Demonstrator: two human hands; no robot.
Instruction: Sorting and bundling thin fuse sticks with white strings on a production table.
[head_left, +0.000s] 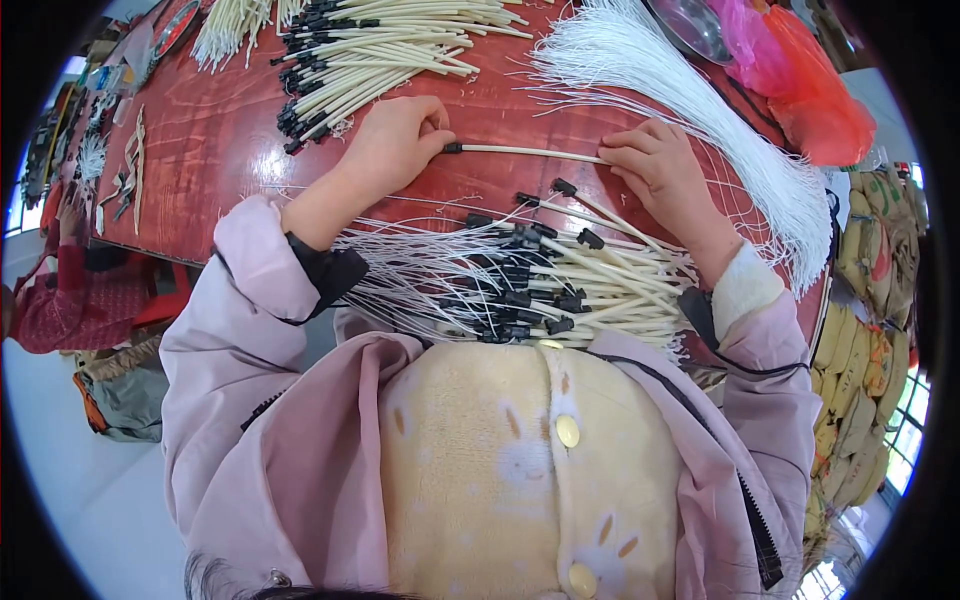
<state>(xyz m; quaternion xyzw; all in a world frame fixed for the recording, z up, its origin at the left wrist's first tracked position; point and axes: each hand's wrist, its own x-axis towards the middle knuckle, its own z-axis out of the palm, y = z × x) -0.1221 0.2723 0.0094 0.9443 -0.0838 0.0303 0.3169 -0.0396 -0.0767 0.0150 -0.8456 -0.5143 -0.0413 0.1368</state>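
Note:
A thin cream rod with a small black end piece stretches level between my hands above the red table. My left hand is closed, its thumb and fingers pinching at the black end piece. At the rod's other end, the fingertips of my right hand close on the tip. Just below, close to my body, lies a pile of cream rods with black end pieces, and thin white strands trail left from it. Exactly how the fingertips grip is partly hidden.
A stack of cream rods with black ends lies at the far left of the red table. A long bundle of white strands runs down the right side. Beyond it are a metal bowl and a red plastic bag. Another person sits left.

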